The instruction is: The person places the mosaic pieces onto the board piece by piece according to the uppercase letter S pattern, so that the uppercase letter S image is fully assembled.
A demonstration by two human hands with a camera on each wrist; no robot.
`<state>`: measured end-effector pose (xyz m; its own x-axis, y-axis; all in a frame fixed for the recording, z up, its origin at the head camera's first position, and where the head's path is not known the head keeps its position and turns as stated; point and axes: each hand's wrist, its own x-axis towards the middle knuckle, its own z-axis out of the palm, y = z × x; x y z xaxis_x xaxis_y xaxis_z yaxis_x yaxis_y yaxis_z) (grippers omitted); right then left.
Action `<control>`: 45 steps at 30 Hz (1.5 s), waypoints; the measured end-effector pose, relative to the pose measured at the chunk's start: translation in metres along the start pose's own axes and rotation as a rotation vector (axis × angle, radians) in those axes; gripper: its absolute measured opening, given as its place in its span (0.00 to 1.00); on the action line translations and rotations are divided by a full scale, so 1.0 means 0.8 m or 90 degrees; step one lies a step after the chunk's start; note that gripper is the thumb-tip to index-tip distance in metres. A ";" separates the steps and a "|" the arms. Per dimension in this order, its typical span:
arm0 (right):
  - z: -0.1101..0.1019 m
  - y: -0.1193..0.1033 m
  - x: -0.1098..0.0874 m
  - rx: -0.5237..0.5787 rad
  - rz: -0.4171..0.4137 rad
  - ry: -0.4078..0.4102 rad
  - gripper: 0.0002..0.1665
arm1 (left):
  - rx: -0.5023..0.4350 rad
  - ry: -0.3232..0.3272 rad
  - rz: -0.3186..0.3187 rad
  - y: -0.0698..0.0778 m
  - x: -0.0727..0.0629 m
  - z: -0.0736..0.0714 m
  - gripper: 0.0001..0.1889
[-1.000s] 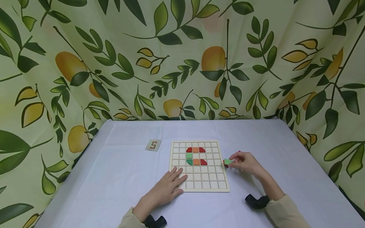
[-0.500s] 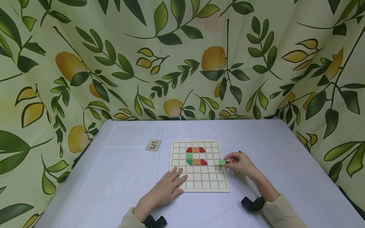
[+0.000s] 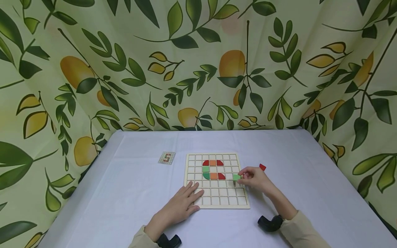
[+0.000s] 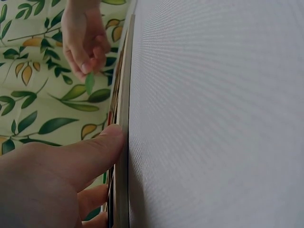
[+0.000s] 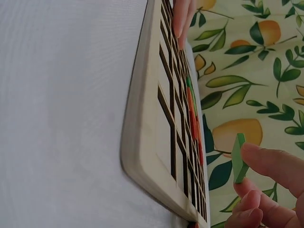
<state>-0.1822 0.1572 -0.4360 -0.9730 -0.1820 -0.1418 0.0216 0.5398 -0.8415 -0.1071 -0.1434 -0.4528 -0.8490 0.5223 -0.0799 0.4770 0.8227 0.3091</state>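
A light wooden grid board lies on the table, with red, orange and green tiles set in some of its squares. My right hand pinches a light green square tile between thumb and fingertips, over the board's right side. In the right wrist view the green tile is held tilted, clear above the board. My left hand lies with fingers spread on the board's lower left corner; its thumb rests at the near edge in the left wrist view. An orange tile sits between a dark green and a red quarter-round.
A small card with a gridded S pattern lies left of the board. A red piece lies on the white tablecloth beyond my right hand. A leaf-and-fruit patterned curtain hangs behind the table.
My right hand has moved left with the green tile, from beside the board's right edge to over its right-hand squares. The red piece behind it shows more. My left hand stays put.
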 end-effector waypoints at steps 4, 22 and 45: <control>0.004 0.000 0.001 0.007 -0.003 -0.004 0.17 | -0.004 -0.003 -0.004 0.000 0.000 0.000 0.28; 0.030 -0.005 0.004 0.037 0.007 -0.022 0.18 | -0.005 -0.010 -0.008 0.001 0.002 -0.001 0.28; 0.054 -0.017 0.007 0.000 0.003 0.006 0.14 | -0.003 -0.004 -0.003 0.001 0.000 -0.001 0.28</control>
<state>-0.1779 0.1133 -0.4478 -0.9750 -0.1723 -0.1404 0.0255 0.5408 -0.8408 -0.1068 -0.1432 -0.4518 -0.8501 0.5194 -0.0867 0.4717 0.8244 0.3128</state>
